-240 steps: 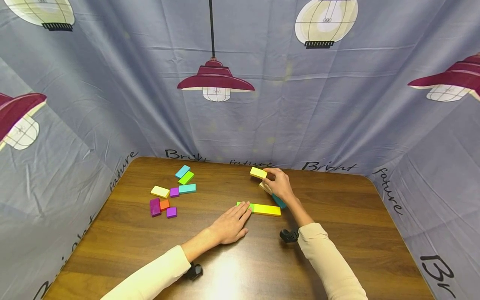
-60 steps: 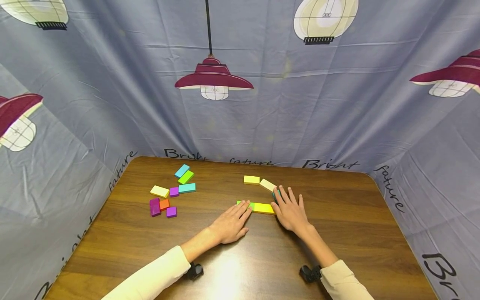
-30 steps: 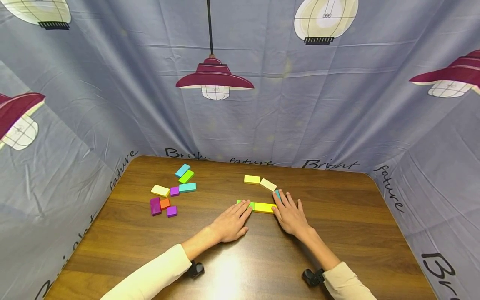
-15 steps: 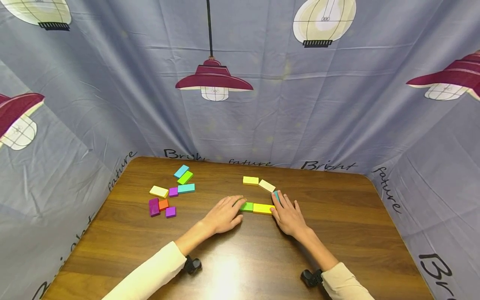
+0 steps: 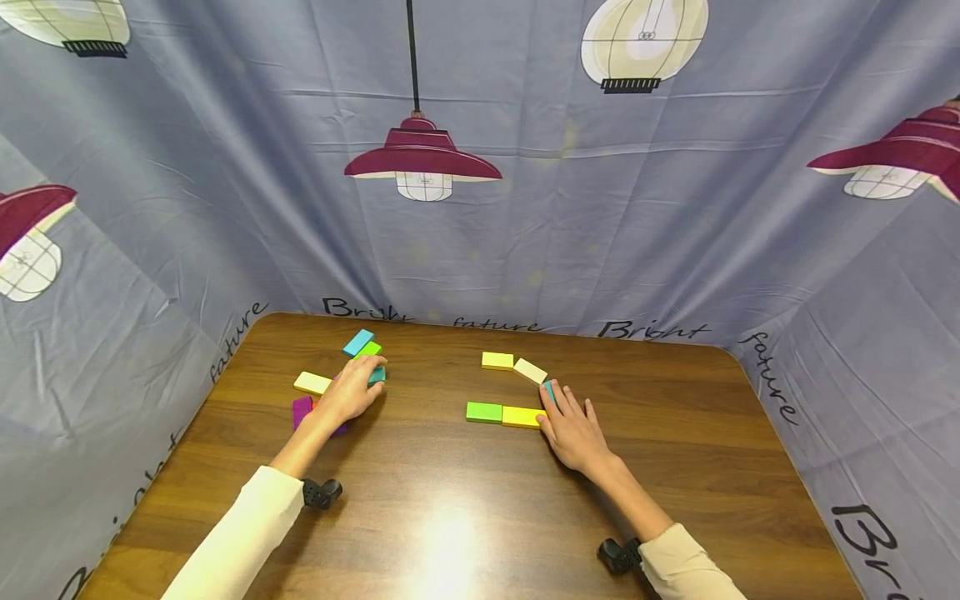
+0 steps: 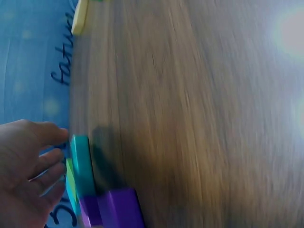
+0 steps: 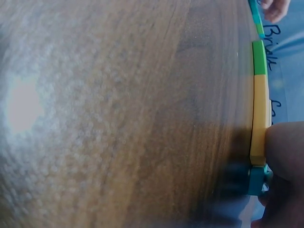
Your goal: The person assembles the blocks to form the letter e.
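My left hand (image 5: 351, 392) hovers over the loose blocks at the table's left, its fingers loosely bent beside a teal block (image 5: 377, 376). In the left wrist view a gap shows between those fingertips and the teal block, next to a purple block (image 6: 124, 209). My right hand (image 5: 576, 433) lies with fingers extended over a blue block (image 5: 548, 388), its thumb at the right end of a yellow block (image 5: 521, 417). A green block (image 5: 484, 412) adjoins the yellow one end to end. Behind them sit a cream block (image 5: 530, 371) and a shorter yellow block (image 5: 497, 361).
Around my left hand lie a blue block (image 5: 358, 342), a lime block (image 5: 369, 350), a pale yellow block (image 5: 312, 382) and a magenta block (image 5: 302, 411); others are partly covered by the hand. A printed curtain (image 5: 465, 250) surrounds the wooden table (image 5: 450, 492) at the back and sides.
My left hand has lifted off the green block and swung left to the loose blocks. Earlier, my right hand set down the shorter yellow block, then came to rest on the blue one.
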### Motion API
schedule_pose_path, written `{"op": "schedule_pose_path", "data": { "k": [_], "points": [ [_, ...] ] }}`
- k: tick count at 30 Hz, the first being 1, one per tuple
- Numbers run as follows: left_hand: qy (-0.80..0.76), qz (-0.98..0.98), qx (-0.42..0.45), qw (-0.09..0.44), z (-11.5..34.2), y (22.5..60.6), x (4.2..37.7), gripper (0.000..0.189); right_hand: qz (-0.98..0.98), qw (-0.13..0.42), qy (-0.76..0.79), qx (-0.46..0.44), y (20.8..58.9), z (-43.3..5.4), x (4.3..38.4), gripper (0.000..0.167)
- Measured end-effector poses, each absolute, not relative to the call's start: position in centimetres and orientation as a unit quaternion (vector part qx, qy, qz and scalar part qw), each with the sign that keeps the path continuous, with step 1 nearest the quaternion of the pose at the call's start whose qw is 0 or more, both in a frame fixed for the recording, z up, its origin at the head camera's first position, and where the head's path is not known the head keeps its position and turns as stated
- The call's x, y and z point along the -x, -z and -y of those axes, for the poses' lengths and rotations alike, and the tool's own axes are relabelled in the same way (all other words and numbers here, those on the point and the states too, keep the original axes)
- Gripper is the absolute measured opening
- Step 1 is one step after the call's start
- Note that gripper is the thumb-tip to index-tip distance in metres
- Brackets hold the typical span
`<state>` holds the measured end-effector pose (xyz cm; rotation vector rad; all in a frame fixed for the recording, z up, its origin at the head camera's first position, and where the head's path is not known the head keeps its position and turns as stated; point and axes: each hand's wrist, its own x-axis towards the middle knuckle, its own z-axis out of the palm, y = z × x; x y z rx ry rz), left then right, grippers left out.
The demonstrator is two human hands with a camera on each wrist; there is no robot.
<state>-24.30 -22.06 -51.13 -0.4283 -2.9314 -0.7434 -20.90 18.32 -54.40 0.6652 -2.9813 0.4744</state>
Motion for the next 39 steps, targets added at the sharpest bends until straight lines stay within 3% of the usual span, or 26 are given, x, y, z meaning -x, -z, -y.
{"op": "schedule_pose_path", "data": {
  "k": [7, 16, 25, 39],
  "points": [
    [0.229, 0.963, 0.141, -0.007, 24.0, 51.5, 24.8, 0.047, 0.963, 0.021, -0.153, -0.222, 54.6, -18.3, 21.0, 0.059],
    [0.211, 0.966, 0.148, 0.012, 24.1, 51.5, 25.3, 0.038, 0.963, 0.018, -0.152, -0.220, 54.4, -18.2, 21.0, 0.059],
    [0.287, 0.941, 0.174, 0.035, 21.1, 51.5, 26.0, 0.037, 0.964, 0.026, -0.146, -0.221, 54.2, -18.2, 21.0, 0.059],
    [0.337, 0.928, 0.157, 0.006, 15.1, 52.1, 27.5, 0.040, 0.966, 0.021, -0.142, -0.216, 54.3, -18.3, 20.9, 0.059]
  ]
}}
